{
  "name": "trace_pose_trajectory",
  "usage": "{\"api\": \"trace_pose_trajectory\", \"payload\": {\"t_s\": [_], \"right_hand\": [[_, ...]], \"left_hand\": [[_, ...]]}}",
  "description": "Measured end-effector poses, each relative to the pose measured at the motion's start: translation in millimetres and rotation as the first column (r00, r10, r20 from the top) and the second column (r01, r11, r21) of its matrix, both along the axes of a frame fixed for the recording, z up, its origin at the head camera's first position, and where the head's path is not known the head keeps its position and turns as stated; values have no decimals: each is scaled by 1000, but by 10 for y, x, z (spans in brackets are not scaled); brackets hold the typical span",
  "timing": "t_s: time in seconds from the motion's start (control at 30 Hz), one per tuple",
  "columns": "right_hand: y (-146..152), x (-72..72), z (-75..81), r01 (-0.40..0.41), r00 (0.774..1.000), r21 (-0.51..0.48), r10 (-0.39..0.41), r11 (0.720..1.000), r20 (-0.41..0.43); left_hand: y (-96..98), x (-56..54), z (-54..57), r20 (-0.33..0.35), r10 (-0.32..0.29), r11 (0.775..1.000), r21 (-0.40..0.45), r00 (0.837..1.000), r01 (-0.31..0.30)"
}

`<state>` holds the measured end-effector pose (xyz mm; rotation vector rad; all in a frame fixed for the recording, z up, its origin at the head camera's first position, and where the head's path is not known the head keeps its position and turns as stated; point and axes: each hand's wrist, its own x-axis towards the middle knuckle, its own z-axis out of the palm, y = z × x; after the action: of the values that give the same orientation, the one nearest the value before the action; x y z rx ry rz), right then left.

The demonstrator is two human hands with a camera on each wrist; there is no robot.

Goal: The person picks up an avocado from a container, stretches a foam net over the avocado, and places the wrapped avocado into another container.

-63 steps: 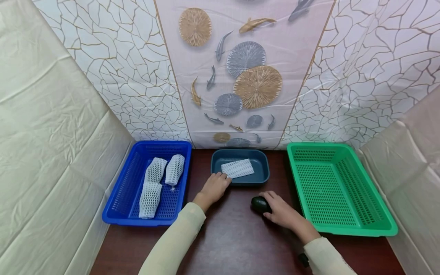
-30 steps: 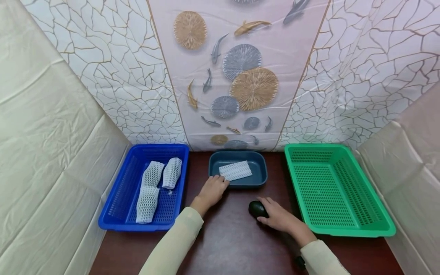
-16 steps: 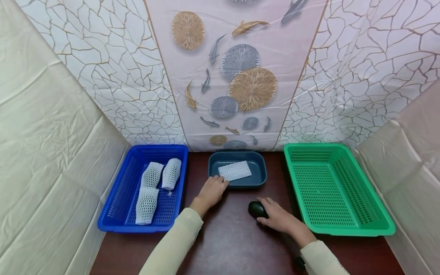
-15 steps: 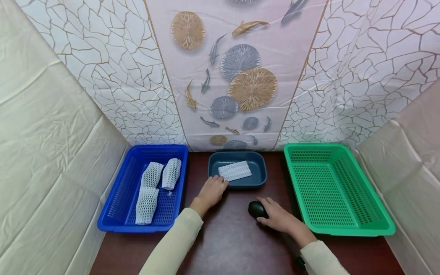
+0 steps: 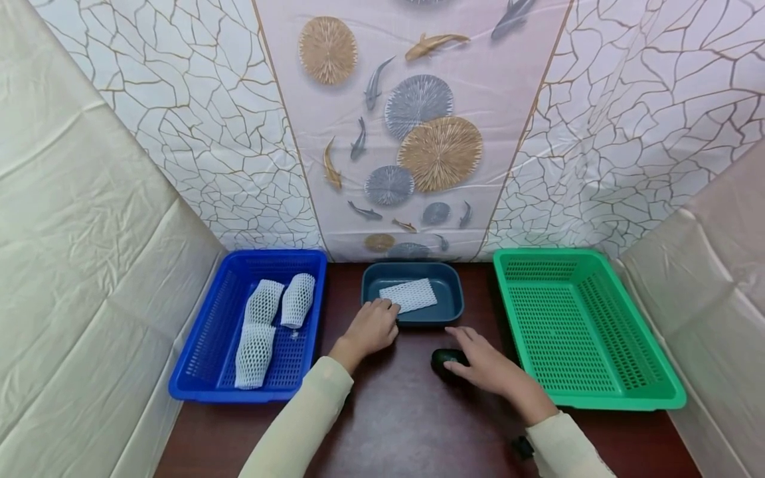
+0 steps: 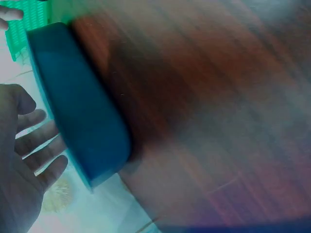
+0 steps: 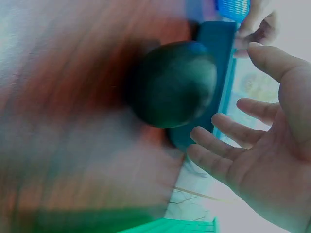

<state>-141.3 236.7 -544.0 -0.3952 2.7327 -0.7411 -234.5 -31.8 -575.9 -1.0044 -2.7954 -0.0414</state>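
A dark green, smooth oval avocado (image 5: 447, 362) lies on the table in front of the small blue-grey tray (image 5: 451, 318). Just above it is my right hand (image 5: 487, 364), its fingers spread. In the right wrist view, fingers and palm stand clear of the avocado (image 7: 172, 85). My left hand (image 5: 372, 330) is at the tray's front left rim; the left wrist view has its fingers (image 6: 41, 141) loosely extended beside the tray wall (image 6: 82, 107). Whether they touch it, I cannot tell. Inside the tray lies a flat white foam net sleeve (image 5: 410, 295).
To the left, a blue basket (image 5: 323, 302) holds several things wrapped in white foam net (image 5: 255, 356). A green basket (image 5: 618, 402) stands on the right of the brown table (image 5: 406, 411). Patterned cloth (image 5: 418, 166) closes off the back.
My right hand's fingers have come off the avocado and spread, and the hand has risen a little. My left hand has shifted slightly at the tray's corner.
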Motion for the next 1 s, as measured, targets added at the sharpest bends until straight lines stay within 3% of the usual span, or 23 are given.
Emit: {"api": "trace_pose_trajectory", "payload": {"t_s": [0.2,0.27,0.43,0.6,0.73,1.0], "right_hand": [[-56,-48,162,-43,997,4,43,999,-68],[-77,-77,207,-52,995,-2,52,999,-82],[-136,-207,328,-64,993,2,64,998,-104],[-177,-420,413,-66,990,19,68,998,-120],[-210,-603,449,-75,991,38,79,996,-113],[-295,-895,410,-104,989,61,110,993,-102]], "left_hand": [[76,-89,143,-62,-9,1000,16,998,10],[106,-124,184,-54,-6,1000,21,999,8],[176,-222,228,58,29,999,-29,998,-27],[233,-321,219,179,99,992,-96,979,-82],[277,-389,225,223,137,988,-103,965,-117],[377,-509,173,289,145,986,-123,946,-113]]}}
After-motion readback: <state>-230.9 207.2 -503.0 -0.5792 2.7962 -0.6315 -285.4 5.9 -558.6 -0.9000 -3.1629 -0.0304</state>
